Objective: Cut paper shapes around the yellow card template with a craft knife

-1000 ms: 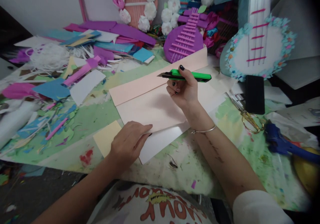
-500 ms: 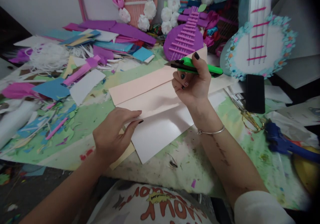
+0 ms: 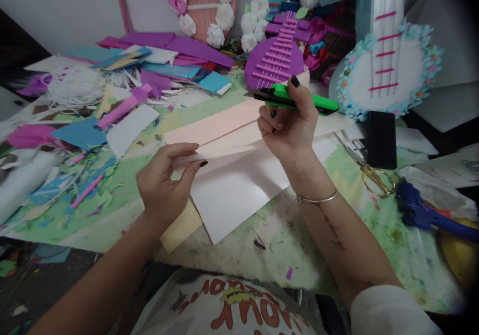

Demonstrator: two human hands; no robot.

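Note:
My right hand (image 3: 290, 125) is closed around a green and black utility knife (image 3: 299, 97), held level above the table with its blade end pointing left. My left hand (image 3: 164, 185) pinches the left edge of a pale pink paper sheet (image 3: 220, 125) and lifts it off the table. Under that sheet lies a white sheet (image 3: 232, 195), and a pale yellow card (image 3: 183, 230) pokes out below my left wrist.
Coloured foam and paper scraps (image 3: 86, 125) litter the left side. Purple (image 3: 277, 61) and white-and-teal guitar-shaped crafts (image 3: 389, 71) stand at the back. A black phone (image 3: 381, 140), gold scissors (image 3: 374, 180) and a blue glue gun (image 3: 426, 215) lie to the right.
My left hand went from pressing flat on the pink sheet to pinching its edge and lifting it, exposing the white sheet. My right hand raised the knife up and to the right.

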